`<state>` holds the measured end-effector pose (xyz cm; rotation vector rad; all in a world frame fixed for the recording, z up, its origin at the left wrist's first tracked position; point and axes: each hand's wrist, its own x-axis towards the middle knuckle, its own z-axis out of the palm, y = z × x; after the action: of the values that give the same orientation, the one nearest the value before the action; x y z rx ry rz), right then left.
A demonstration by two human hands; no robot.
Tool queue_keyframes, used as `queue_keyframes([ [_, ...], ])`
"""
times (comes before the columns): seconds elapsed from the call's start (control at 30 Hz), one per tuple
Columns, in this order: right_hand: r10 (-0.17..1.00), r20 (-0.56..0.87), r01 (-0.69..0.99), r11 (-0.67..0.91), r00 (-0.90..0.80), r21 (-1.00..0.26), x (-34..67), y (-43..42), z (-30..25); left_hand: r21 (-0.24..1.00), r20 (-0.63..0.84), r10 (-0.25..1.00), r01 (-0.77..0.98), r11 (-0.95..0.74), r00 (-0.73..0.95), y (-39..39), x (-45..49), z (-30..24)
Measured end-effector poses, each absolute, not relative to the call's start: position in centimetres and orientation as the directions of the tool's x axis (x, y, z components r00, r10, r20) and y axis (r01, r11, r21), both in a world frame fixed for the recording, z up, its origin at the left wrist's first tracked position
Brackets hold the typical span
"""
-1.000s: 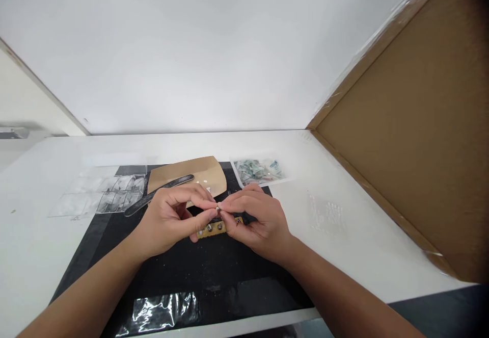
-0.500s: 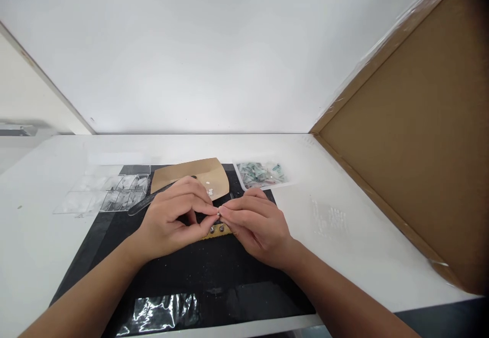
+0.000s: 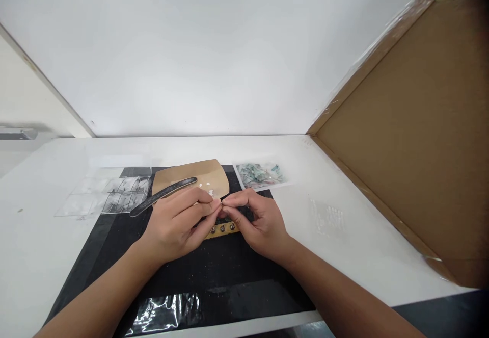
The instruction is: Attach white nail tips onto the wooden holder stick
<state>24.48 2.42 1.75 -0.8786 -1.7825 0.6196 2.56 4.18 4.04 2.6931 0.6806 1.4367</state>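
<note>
My left hand [image 3: 183,221] is closed, thumb and forefinger pinching a tiny shiny piece [image 3: 222,203] above the black mat. From the other side, my right hand [image 3: 260,221] meets it in a pinch, fingertips almost touching. The piece is mostly covered by the fingers, and its kind cannot be made out. Just below the hands lies a yellow strip [image 3: 217,234] with several small metal studs on it. Behind my left hand, a black nail file [image 3: 164,196] rests across brown paper [image 3: 187,171], which carries several small white bits [image 3: 209,190].
A clear compartment box [image 3: 126,195] with whitish contents stands at the left, lid open. At the back right is a white tray [image 3: 248,186] of green and white packets. Clear plastic [image 3: 328,218] lies on the white table. A cardboard panel [image 3: 405,139] borders the right side.
Both hands have risen slightly away from the yellow strip, showing more of its studs. My right hand's fingers have shifted their pinch. More of the nail file now shows.
</note>
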Motion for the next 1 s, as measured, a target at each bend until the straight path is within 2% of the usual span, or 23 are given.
queue_keyframes([
  [0.1, 0.799, 0.558, 0.259, 0.601, -0.225, -0.756, 24.5, 2.5, 1.4, 0.309, 0.778, 0.436, 0.329, -0.892, 0.453, 4.2, 2.7, 4.0],
  [0.23, 0.744, 0.630, 0.263, 0.669, -0.224, -0.695, 24.4, 2.5, 1.8, 0.560, 0.724, 0.593, 0.202, -0.804, 0.354, 4.2, 3.0, 3.9],
  [0.33, 0.697, 0.679, 0.278, 0.716, -0.230, -0.641, 24.2, 2.4, 2.4, 0.756, 0.580, 0.725, 0.085, -0.649, 0.372, 4.2, 3.0, 3.8],
  [0.43, 0.654, 0.719, 0.286, 0.753, -0.235, -0.592, 24.2, 2.5, 2.7, 0.869, 0.438, 0.792, 0.026, -0.494, 0.425, 4.2, 2.9, 3.9],
  [0.53, 0.629, 0.736, 0.294, 0.774, -0.251, -0.561, 24.2, 2.6, 2.8, 0.881, 0.425, 0.800, 0.008, -0.473, 0.424, 4.2, 2.8, 4.0],
  [0.7, 0.634, 0.715, 0.307, 0.771, -0.294, -0.558, 24.5, 2.7, 3.0, 0.819, 0.507, 0.755, 0.040, -0.572, 0.416, 4.1, 2.8, 4.0],
  [1.0, 0.704, 0.613, 0.209, 0.700, -0.357, -0.682, 25.0, 2.6, 3.1, 0.779, 0.546, 0.724, 0.062, -0.624, 0.422, 4.0, 2.8, 4.0],
])
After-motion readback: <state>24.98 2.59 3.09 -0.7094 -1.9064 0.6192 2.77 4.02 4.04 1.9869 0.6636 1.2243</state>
